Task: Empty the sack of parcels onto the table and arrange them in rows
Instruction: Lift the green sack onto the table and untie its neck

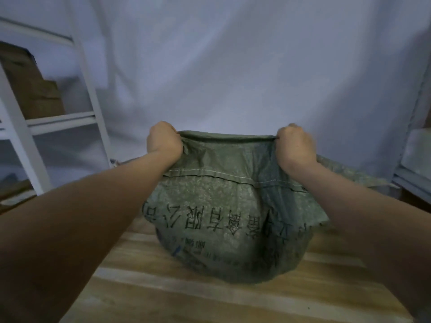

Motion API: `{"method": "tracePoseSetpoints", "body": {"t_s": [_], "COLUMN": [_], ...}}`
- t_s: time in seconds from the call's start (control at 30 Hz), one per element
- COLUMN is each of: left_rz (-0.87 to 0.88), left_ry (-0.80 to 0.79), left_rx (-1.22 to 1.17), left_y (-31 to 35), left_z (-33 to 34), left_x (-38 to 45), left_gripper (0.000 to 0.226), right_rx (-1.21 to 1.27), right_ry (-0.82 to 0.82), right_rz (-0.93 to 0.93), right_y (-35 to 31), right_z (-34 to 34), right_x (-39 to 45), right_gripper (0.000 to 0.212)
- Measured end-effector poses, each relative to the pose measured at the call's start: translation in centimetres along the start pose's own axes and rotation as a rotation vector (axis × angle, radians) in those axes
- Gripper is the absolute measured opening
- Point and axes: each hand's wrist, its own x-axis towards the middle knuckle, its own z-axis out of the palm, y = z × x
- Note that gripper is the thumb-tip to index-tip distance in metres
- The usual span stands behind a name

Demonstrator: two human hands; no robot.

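On the wooden surface (210,299) a green woven sack (224,229) is sitting, bulging and printed with upside-down black characters. Both arms are reaching out: the left hand (163,138) is gripping one end of the sack's top edge in a fist, the right hand (295,145) is gripping the other end, stretching it taut. Behind, a white sheet (233,66) is hanging beside a white shelf (60,121) carrying brown boxes (32,89)
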Motion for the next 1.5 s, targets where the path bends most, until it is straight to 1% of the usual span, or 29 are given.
{"method": "tracePoseSetpoints", "body": {"t_s": [0.07,0.1,0.13,0.2,0.23,0.27,0.3,0.33,0.37,0.4,0.43,0.47,0.5,0.57,0.6,0.67,0.73,0.8,0.87,0.97,1.07,1.13,1.17,1.23,1.27,1.3,1.37,1.4,1.5], "left_rz": [0.018,0.022,0.026,0.038,0.046,0.045,0.041,0.042,0.053,0.067,0.083,0.102,0.123,0.185,0.227,0.351,0.475,0.6,0.737,0.869,0.965,1.012,1.028,1.037,1.018,0.998,0.975,0.964,0.89], "left_ry": [0.006,0.004,-0.003,-0.026,-0.035,-0.047,-0.06,-0.072,-0.091,-0.112,-0.134,-0.153,-0.171,-0.195,-0.211,-0.228,-0.239,-0.325,-0.396,-0.373,-0.289,-0.221,-0.183,-0.119,-0.105,-0.099,-0.076,-0.055,-0.03], "left_rx": [0.027,0.044,0.06,0.077,0.08,0.077,0.072,0.067,0.061,0.053,0.049,0.055,0.066,0.101,0.128,0.211,0.255,0.203,0.235,0.312,0.305,0.326,0.345,0.364,0.366,0.376,0.412,0.416,0.38], "left_y": [0.8,1.1,1.3,1.7,2.1,2.5,3.0,3.7,4.3,5.0,5.6,6.2,6.6,7.2,7.5,8.0,8.2,7.9,6.9,5.3,5.4,6.2,6.5,7.2,7.3,7.4,7.3,7.2,7.0], "left_z": [0.2,0.4,0.6,1.3,1.7,2.0,2.4,2.7,3.1,3.4,3.9,4.2,4.6,5.0,5.0,4.1,2.8,1.9,2.0,3.8,5.7,7.0,7.5,8.5,8.9,9.3,10.2,10.6,11.4], "left_x": [1.4,1.8,2.2,2.6,2.8,3.1,3.3,3.6,3.9,4.2,4.6,4.9,5.3,6.4,7.1,8.6,9.7,10.2,10.0,9.8,9.3,9.0,8.9,9.2,9.5,9.7,10.3,10.7,12.0], "left_gripper": [0.016,0.016,0.016,0.015,0.017,0.021,0.026,0.028,0.026,0.022,0.021,0.023,0.023,0.011,0.013,0.023,0.043,0.06,0.066,0.074,0.079,0.075,0.068,0.043,0.033,0.028,0.026,0.025,0.025], "right_rx": [0.141,0.228,0.322,0.602,0.688,0.666,0.559,0.431,0.293,0.186,0.109,0.055,0.019,-0.048,-0.08,-0.123,-0.15,-0.211,-0.261,-0.26,-0.247,-0.221,-0.203,-0.175,-0.16,-0.137,-0.091,-0.094,-0.193], "right_ry": [-0.039,-0.091,-0.158,-0.357,-0.432,-0.489,-0.531,-0.557,-0.572,-0.562,-0.52,-0.444,-0.36,-0.223,-0.168,-0.084,-0.012,0.021,0.036,0.071,0.109,0.139,0.149,0.13,0.1,0.059,-0.041,-0.093,-0.251], "right_rz": [0.037,0.045,0.045,0.028,-0.019,-0.092,-0.159,-0.197,-0.226,-0.256,-0.292,-0.328,-0.353,-0.35,-0.337,-0.276,-0.22,-0.189,-0.157,-0.138,-0.161,-0.174,-0.184,-0.195,-0.196,-0.191,-0.132,-0.087,0.045], "right_y": [-0.4,-0.6,-0.9,-1.6,-1.9,-2.2,-2.3,-2.5,-2.8,-3.3,-3.8,-4.4,-4.9,-5.3,-5.3,-5.2,-4.9,-4.5,-4.1,-3.9,-4.9,-5.7,-6.1,-6.3,-6.3,-6.0,-5.1,-4.3,-1.8], "right_z": [0.4,0.5,0.4,-0.2,-0.7,-1.2,-1.3,-1.2,-1.0,-0.7,-0.5,-0.2,0.0,0.4,0.5,0.8,1.6,2.7,3.5,4.2,4.7,5.1,5.2,5.6,5.7,5.8,5.8,5.6,4.9], "right_x": [1.0,1.0,0.6,-0.9,-1.9,-2.8,-3.5,-4.0,-4.3,-4.5,-4.5,-4.4,-4.1,-2.9,-2.1,-0.2,1.8,3.6,5.0,6.7,7.9,8.4,8.5,8.3,8.2,8.0,7.9,8.1,8.8], "right_gripper": [0.017,0.02,0.028,0.063,0.079,0.092,0.102,0.108,0.106,0.096,0.077,0.052,0.035,0.025,0.023,0.022,0.021,0.019,0.018,0.018,0.021,0.021,0.021,0.023,0.023,0.024,0.029,0.035,0.046]}}
